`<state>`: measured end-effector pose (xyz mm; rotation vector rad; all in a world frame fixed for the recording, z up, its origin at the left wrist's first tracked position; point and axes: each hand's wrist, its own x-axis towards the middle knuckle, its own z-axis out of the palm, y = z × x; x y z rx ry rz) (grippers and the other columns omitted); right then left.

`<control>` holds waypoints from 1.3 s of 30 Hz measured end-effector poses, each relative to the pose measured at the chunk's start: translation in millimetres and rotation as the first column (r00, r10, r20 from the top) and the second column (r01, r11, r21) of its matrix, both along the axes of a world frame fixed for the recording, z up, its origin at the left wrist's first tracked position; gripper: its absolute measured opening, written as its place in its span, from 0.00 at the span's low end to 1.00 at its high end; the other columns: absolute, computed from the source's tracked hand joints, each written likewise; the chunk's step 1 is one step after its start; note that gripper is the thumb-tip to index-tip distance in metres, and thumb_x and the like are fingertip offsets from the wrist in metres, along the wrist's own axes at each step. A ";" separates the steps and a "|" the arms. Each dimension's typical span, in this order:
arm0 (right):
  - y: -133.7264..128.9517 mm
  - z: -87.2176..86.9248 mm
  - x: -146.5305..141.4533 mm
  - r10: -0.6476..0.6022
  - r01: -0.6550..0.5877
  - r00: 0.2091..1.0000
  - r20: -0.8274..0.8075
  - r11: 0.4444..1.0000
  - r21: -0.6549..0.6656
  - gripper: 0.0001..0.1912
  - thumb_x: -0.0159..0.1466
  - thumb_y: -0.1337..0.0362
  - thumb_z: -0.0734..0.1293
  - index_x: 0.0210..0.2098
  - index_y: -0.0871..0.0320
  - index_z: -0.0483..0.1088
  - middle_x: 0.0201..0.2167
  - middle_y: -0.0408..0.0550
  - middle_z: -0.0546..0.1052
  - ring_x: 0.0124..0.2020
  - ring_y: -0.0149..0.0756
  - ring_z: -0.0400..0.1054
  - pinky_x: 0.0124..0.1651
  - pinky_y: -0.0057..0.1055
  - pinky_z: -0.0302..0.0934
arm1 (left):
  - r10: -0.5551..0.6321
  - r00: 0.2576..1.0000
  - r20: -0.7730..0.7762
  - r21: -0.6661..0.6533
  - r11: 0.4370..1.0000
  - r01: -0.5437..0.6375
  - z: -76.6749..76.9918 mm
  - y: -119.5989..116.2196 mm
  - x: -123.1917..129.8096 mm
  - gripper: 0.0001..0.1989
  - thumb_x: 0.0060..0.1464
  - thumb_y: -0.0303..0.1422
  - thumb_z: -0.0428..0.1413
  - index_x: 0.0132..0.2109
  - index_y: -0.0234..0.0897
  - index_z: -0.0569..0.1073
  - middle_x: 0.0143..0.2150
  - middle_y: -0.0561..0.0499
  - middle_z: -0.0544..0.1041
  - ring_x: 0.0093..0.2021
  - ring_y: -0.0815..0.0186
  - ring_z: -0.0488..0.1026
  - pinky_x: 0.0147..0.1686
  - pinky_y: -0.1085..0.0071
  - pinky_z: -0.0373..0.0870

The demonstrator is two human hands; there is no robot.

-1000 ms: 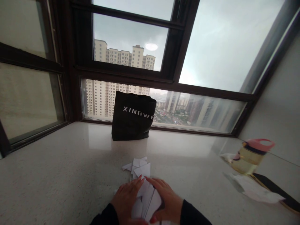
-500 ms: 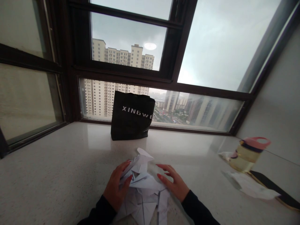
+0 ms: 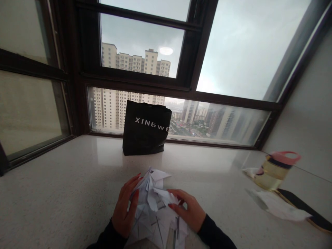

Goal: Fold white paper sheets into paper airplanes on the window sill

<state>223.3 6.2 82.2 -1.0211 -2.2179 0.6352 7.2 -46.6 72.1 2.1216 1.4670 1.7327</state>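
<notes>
A bundle of folded white paper [image 3: 151, 193] with pointed flaps stands in front of me on the counter. Around its left side curl the fingers and thumb of my left hand [image 3: 126, 205], gripping the paper. My right hand [image 3: 188, 209] pinches a flap on the right side between thumb and fingers. Beneath and nearer to me lie more folded white sheets [image 3: 150, 228], spread out and overlapping. How many sheets are in the bundle I cannot tell.
A black bag [image 3: 146, 135] stands upright by the window, beyond the paper. On the right are a yellowish bottle with a pink lid [image 3: 275, 171], a white packet [image 3: 282, 207] and a dark flat object [image 3: 306, 207]. The speckled white counter [image 3: 64, 186] runs up to the window frame.
The bundle's top flaps have shifted and now stand up more steeply in the middle. My right hand has moved slightly left and down and closed on a flap; my left hand has shifted slightly left.
</notes>
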 end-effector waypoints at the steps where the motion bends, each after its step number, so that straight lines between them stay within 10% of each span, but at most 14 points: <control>1: 2.4 1.6 1.9 -0.028 0.028 0.999 -0.034 1.000 -0.001 0.16 0.54 0.62 0.61 0.42 0.57 0.65 0.34 0.47 0.72 0.32 0.36 0.65 0.32 0.29 0.60 | 0.002 1.000 0.015 0.011 1.000 -0.002 -0.1 -0.1 -0.4 0.17 0.55 0.29 0.39 0.51 0.44 0.55 0.52 0.50 0.58 0.52 0.62 0.56 0.50 0.62 0.54; 12: 7.7 -8.3 8.7 -0.114 0.105 0.990 0.079 0.988 0.115 0.13 0.49 0.54 0.65 0.30 0.56 0.69 0.28 0.46 0.70 0.34 0.40 0.62 0.38 0.36 0.56 | 0.058 0.991 0.118 0.060 0.996 -0.065 4.7 -8.8 6.4 0.17 0.55 0.31 0.37 0.53 0.44 0.53 0.54 0.50 0.56 0.53 0.61 0.53 0.51 0.61 0.51; 25: -4.8 -6.2 -14.0 -0.029 -0.115 0.901 -0.432 0.946 -0.303 0.13 0.48 0.55 0.66 0.22 0.58 0.62 0.19 0.39 0.65 0.21 0.29 0.59 0.25 0.25 0.53 | -0.265 0.935 -0.234 0.089 0.952 0.292 -11.6 -14.5 32.8 0.18 0.51 0.37 0.46 0.50 0.42 0.58 0.50 0.49 0.62 0.47 0.62 0.60 0.43 0.69 0.61; 30: 3.4 9.2 3.6 -0.191 0.095 0.736 -0.649 0.979 -0.180 0.09 0.52 0.58 0.64 0.25 0.57 0.61 0.19 0.39 0.64 0.22 0.29 0.58 0.24 0.25 0.52 | -0.100 0.972 -0.211 0.095 0.988 0.123 -5.5 -9.7 19.7 0.16 0.55 0.28 0.38 0.50 0.43 0.59 0.51 0.51 0.62 0.47 0.65 0.58 0.43 0.70 0.58; 34: -5.1 15.5 6.4 -0.069 0.120 0.894 -0.442 0.989 0.088 0.04 0.53 0.67 0.61 0.29 0.57 0.66 0.28 0.46 0.69 0.30 0.35 0.61 0.30 0.28 0.55 | 0.055 0.986 -0.159 0.069 0.997 -0.045 -2.0 -6.2 9.0 0.18 0.56 0.27 0.36 0.52 0.43 0.57 0.53 0.51 0.59 0.50 0.64 0.55 0.46 0.66 0.54; 39: -19.9 9.7 -6.7 0.114 -0.111 0.981 -0.155 0.993 0.029 0.15 0.45 0.76 0.55 0.25 0.57 0.70 0.24 0.45 0.72 0.29 0.35 0.64 0.36 0.31 0.56 | 0.113 0.979 -0.170 0.048 0.993 -0.106 -4.9 -2.9 8.7 0.19 0.56 0.30 0.36 0.55 0.42 0.52 0.55 0.51 0.56 0.53 0.63 0.52 0.48 0.64 0.52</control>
